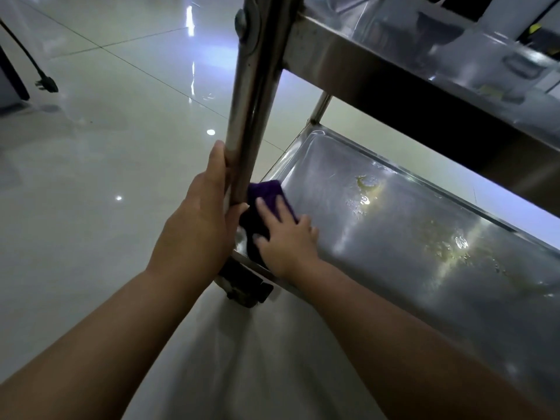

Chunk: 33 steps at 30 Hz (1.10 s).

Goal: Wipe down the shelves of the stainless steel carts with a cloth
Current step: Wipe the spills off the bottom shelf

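Note:
A stainless steel cart fills the right of the view. Its bottom shelf [409, 237] is a shallow tray with wet, yellowish smears along the middle. A purple cloth [266, 192] lies in the shelf's near left corner. My right hand [288, 237] presses flat on the cloth, fingers spread and straight. My left hand [200, 219] grips the cart's upright corner post [254, 95] just above the bottom shelf, thumb on the near side and fingers wrapped behind it.
The shelf above [424, 56] overhangs the bottom one closely and reflects things I cannot make out. A caster wheel [245, 286] sits under the near corner. Glossy floor tiles [106, 147] spread to the left, with a black power plug [45, 84] at far left.

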Each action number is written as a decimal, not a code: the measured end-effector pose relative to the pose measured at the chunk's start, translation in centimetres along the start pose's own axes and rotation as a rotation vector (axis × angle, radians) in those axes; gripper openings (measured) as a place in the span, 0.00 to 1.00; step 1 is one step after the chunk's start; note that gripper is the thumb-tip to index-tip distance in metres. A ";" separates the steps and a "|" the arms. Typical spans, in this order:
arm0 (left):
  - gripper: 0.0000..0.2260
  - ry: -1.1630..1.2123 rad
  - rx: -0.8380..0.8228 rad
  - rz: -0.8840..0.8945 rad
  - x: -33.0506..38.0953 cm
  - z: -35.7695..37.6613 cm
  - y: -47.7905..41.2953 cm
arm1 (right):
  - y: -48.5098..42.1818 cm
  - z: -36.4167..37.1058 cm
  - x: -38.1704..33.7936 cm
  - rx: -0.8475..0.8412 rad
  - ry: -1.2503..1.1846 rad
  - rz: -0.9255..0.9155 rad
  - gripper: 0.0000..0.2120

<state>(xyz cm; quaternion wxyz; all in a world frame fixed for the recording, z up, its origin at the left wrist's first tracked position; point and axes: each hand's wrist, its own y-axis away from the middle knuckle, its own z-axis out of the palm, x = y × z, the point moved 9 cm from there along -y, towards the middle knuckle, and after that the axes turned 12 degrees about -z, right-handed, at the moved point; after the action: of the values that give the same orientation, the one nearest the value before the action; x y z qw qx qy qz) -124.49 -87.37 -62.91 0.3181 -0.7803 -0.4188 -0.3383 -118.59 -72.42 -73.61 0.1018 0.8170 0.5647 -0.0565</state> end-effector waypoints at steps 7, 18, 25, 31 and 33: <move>0.35 0.018 -0.014 0.031 -0.3 0.0 -0.1 | 0.6 -2.8 8.1 0.047 0.109 0.080 0.26; 0.35 0.057 0.011 0.056 0.3 -0.3 0.0 | -2.3 -0.9 1.0 -0.001 0.052 -0.224 0.28; 0.35 0.004 0.031 0.019 0.4 0.2 0.4 | 3.1 -3.6 16.6 0.072 -0.047 0.645 0.26; 0.41 -0.012 0.050 0.003 1.5 0.5 1.8 | 4.0 -1.2 6.3 0.059 0.034 0.070 0.27; 0.44 -0.178 0.101 0.042 2.1 1.3 3.3 | 6.3 -0.8 4.0 0.044 0.016 -0.137 0.26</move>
<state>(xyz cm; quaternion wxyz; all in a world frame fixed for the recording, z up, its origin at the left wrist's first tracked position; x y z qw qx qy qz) -120.41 -86.93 -62.70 0.3255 -0.7990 -0.4454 -0.2392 -111.30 -70.72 -73.04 0.0752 0.7788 0.6188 -0.0694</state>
